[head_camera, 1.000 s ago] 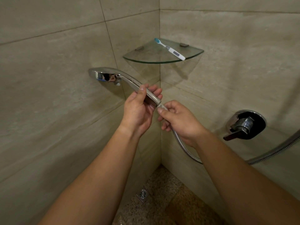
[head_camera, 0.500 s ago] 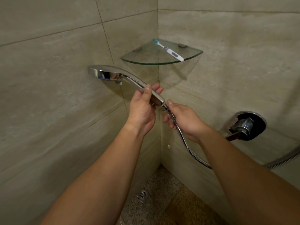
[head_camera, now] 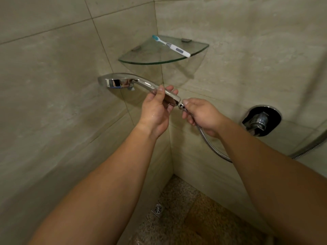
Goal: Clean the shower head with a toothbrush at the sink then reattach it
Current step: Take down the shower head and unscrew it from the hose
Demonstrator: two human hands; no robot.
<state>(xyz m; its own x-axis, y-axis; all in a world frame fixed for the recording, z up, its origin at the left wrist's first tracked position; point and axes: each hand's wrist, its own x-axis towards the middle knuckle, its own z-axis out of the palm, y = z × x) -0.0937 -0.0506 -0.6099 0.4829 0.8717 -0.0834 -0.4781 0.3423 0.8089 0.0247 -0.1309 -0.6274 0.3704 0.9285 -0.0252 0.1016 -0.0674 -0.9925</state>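
Note:
A chrome shower head (head_camera: 120, 81) points left in front of the tiled corner. My left hand (head_camera: 156, 110) grips its handle from below, thumb on top. My right hand (head_camera: 201, 114) pinches the hose nut where the metal hose (head_camera: 210, 144) meets the handle's end; the rest of the hose runs down and right behind my right forearm. A white and blue toothbrush (head_camera: 172, 46) lies on the glass corner shelf (head_camera: 141, 59) above the shower head.
A chrome mixer valve (head_camera: 260, 121) with its lever sits on the right wall. Beige tiled walls meet in the corner right behind my hands. A small square floor drain (head_camera: 157, 210) lies in the pebbled floor below.
Both hands and the shower head have shifted a little lower and to the right in view. My right hand's fingers have shifted their hold at the hose nut.

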